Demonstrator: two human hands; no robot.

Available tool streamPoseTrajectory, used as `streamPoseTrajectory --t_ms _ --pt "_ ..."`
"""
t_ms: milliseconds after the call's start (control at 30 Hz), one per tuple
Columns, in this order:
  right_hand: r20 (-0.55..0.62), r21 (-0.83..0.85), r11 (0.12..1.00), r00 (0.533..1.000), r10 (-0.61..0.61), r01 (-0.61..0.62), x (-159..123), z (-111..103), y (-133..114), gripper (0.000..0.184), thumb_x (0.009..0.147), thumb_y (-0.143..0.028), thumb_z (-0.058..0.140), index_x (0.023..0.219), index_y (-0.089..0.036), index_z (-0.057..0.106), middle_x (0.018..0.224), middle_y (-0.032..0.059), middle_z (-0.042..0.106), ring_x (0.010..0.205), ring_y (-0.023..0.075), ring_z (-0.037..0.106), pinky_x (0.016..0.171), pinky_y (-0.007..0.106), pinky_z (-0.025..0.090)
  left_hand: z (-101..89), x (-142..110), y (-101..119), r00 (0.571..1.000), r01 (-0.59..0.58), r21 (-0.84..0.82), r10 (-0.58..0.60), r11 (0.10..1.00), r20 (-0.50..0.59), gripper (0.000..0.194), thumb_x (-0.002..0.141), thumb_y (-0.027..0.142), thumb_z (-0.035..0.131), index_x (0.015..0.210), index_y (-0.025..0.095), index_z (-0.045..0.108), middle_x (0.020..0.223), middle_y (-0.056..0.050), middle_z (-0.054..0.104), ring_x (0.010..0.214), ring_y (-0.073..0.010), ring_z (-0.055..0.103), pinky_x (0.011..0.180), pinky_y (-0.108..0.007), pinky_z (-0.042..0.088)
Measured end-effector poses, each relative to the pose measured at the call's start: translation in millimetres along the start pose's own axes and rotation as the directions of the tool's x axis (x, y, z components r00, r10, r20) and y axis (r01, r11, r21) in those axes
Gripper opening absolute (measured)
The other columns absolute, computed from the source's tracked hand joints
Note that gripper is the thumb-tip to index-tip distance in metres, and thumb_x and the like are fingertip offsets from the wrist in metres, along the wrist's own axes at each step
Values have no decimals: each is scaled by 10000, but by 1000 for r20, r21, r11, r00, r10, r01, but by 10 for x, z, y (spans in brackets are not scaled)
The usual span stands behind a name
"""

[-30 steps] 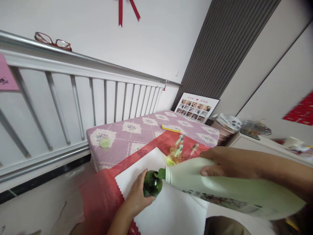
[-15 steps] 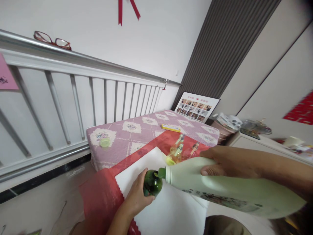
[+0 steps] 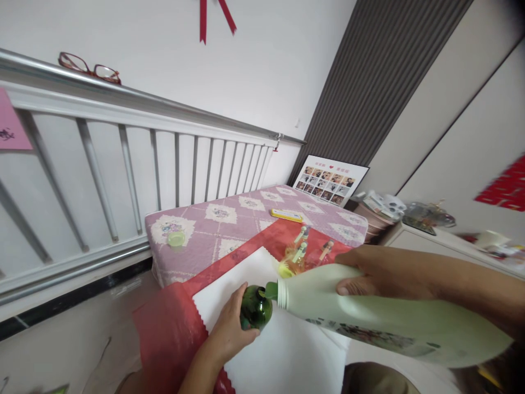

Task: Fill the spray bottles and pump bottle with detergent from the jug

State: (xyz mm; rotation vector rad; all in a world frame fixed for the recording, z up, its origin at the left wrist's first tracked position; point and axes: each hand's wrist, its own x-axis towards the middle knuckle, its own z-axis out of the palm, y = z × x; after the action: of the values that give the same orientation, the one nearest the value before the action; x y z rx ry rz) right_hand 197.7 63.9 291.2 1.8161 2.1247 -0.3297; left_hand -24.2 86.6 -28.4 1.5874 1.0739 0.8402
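My right hand [image 3: 381,272] grips a large pale green jug [image 3: 389,317], tipped on its side with its green spout over the mouth of a small dark green bottle [image 3: 256,307]. Around that bottle curl the fingers of my left hand [image 3: 229,328], which holds it upright on a white cloth [image 3: 283,355]. The white cloth lies on a red cloth [image 3: 168,334] over the table. Just behind the jug's neck stand three small clear bottles [image 3: 301,249] of yellowish liquid and a yellow-green cap [image 3: 285,269].
The table carries a pink patterned cover [image 3: 246,210] with a pale green lid [image 3: 176,238] and a yellow flat box [image 3: 286,215] on it. A white railing [image 3: 123,158] with red glasses [image 3: 88,68] on top runs along the left. A photo board [image 3: 330,179] and a cluttered cabinet [image 3: 410,219] stand behind.
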Motion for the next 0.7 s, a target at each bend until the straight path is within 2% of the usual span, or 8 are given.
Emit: streamPoseTrajectory --t_ms 100,133,267,500,700 --pt "122 2 1000 992 -19 18 8 -6 -5 584 839 -686 422 951 -164 658 1017 174 715 923 335 682 694 362 508 5 0 0 1000 -1 3 1 1000 -4 1016 617 215 711 1512 273 232 1598 -63 364 1466 -291 342 1238 -449 266" --pt "130 10 1000 991 -29 27 16 -6 3 583 842 -686 415 958 -167 654 1026 171 713 935 335 679 707 364 508 6 1 -3 1000 0 1 0 1000 -5 1019 615 214 712 1511 281 232 1597 -62 368 1464 -291 346 1236 -449 270" --pt "112 15 999 993 -36 35 37 3 44 565 835 -692 441 975 -190 661 1067 153 710 971 333 668 755 368 504 8 9 -14 1000 2 -2 -2 1000 -2 1032 609 219 723 1512 288 228 1596 -64 369 1457 -301 356 1231 -454 277" --pt "116 -2 1000 993 -16 17 8 -15 -4 525 848 -646 449 973 -179 655 1090 171 705 996 349 664 776 394 504 0 10 8 1000 4 21 -4 1000 8 1022 621 228 702 1521 242 217 1598 -79 353 1466 -286 344 1240 -434 270" --pt "120 -9 1000 993 8 -7 19 -21 -21 516 849 -631 464 982 -170 653 1107 185 701 1016 366 663 798 425 507 9 13 -27 1000 -12 6 12 1000 3 1018 627 232 700 1520 260 211 1599 -73 352 1466 -286 343 1240 -451 269"
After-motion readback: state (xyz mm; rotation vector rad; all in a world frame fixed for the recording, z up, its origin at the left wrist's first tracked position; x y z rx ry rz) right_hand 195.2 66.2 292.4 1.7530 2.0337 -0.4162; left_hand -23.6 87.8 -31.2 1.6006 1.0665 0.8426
